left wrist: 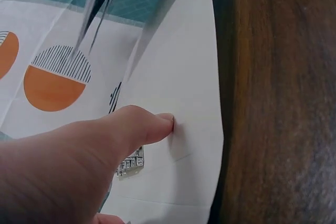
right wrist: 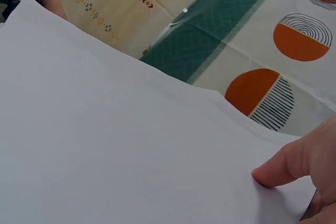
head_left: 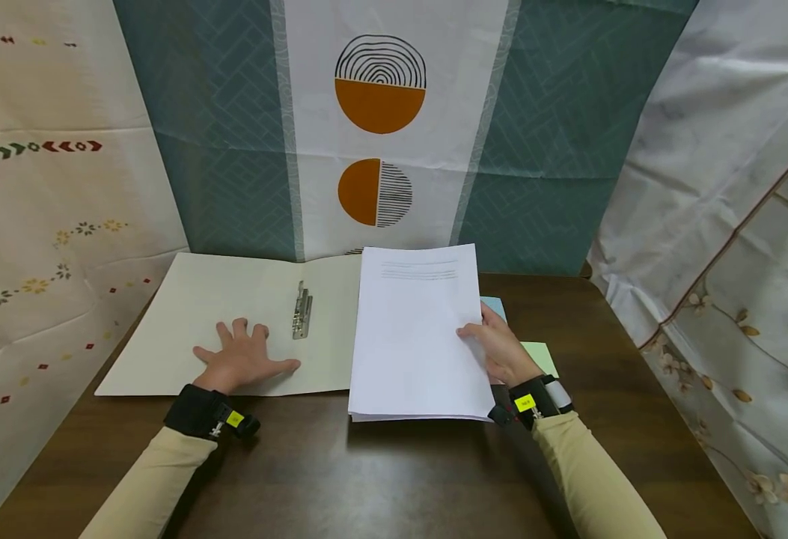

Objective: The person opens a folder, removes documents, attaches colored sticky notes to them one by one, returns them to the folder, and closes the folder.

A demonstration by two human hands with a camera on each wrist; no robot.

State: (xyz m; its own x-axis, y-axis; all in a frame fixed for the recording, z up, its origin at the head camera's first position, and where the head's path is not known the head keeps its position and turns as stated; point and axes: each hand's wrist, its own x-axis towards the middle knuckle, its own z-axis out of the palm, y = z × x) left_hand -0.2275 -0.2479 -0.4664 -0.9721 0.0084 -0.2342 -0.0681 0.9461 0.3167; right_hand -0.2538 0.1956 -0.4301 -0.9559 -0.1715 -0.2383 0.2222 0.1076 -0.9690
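Observation:
An open binder lies on the table, its inner side pale, with a metal clip mechanism near the middle. My left hand rests on the binder with fingers spread; in the left wrist view the thumb touches the pale surface. A stack of white paper sheets, a few printed lines at the top of the uppermost one, is held up over the binder's right part. My right hand pinches the stack's right edge, thumb on top, the other fingers mostly hidden beneath.
Blue paper and green paper show partly behind the right hand. The dark wooden table reaches toward me. Patterned cloths hang behind and on both sides of it.

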